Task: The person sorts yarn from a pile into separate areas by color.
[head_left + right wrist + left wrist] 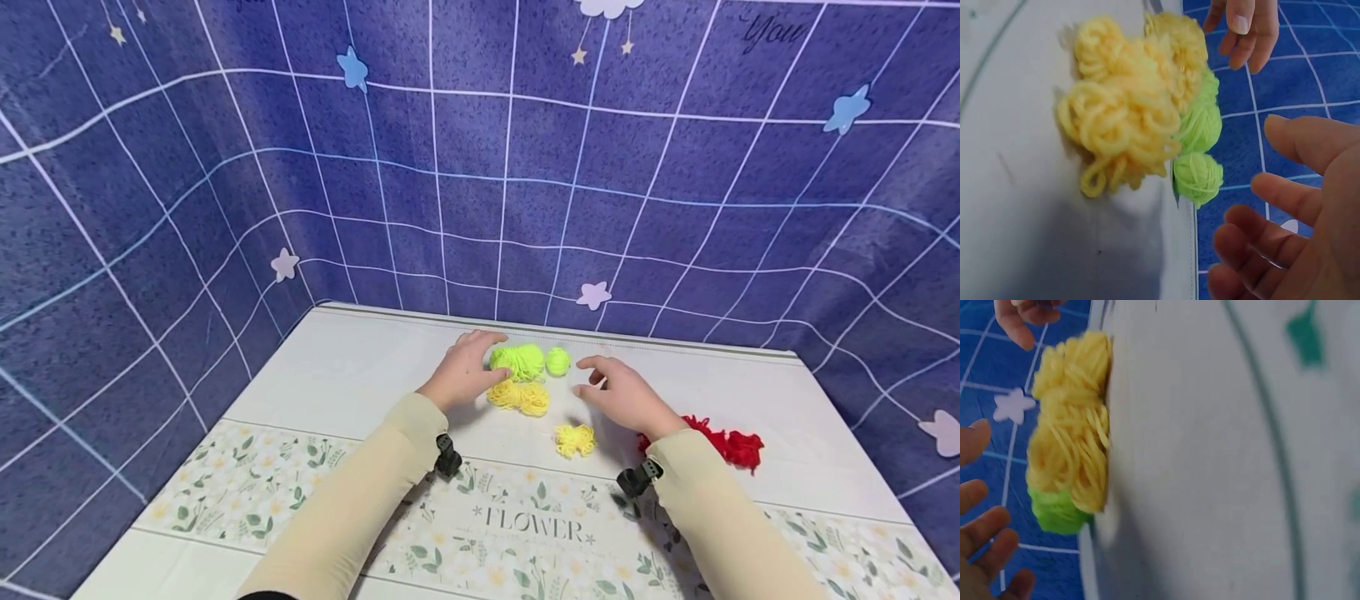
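Left hand (467,367), relaxed and gripping nothing, is beside a neon-green yarn skein (525,361) and yellow looped-yarn bundle (519,398); right hand (622,393), likewise empty, is near a round neon-green yarn ball (557,362). Grouping appears colour-based. White floral tablecloth (337,358) reads "FLOWER"; blue star-patterned backdrop (472,125), "You".

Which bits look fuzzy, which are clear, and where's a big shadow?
Head view: the word FLOWER is readable; left wrist view: the green shape at upper right is fuzzy; right wrist view: a soft dark shadow spreads over the white tabletop, lower in the picture than the yellow yarn.
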Available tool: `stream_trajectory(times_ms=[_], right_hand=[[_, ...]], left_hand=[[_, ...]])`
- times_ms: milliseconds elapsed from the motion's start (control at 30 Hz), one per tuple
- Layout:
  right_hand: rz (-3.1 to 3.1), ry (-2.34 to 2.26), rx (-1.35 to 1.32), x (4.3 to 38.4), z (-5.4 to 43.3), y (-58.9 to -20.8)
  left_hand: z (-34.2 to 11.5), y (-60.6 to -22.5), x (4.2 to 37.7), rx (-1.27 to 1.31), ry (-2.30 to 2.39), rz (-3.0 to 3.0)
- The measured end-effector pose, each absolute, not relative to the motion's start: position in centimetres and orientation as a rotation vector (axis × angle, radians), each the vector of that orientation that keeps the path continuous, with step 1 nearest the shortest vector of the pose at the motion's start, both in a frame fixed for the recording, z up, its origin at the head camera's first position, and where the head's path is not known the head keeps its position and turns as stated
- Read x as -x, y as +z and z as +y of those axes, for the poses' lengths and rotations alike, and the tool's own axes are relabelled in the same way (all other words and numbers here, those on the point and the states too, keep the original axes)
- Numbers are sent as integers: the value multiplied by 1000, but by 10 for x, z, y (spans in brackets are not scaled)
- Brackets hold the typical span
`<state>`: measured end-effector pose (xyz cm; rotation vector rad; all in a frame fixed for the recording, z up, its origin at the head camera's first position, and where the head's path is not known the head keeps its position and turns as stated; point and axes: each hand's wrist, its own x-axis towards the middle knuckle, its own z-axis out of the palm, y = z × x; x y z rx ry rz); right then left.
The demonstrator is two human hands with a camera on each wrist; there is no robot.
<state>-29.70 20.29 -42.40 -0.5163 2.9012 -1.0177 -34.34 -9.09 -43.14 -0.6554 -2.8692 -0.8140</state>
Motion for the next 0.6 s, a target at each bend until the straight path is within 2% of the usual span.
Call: stream_trajectory(times_ms=[333,600], right_hand=[[2800,-965,573,271,202,-428],[2761,-977,624,261,203,-443]], left_hand=[[-75,-426,321,839,-607,-2989],[-67,-434,315,851,-590,-3044]])
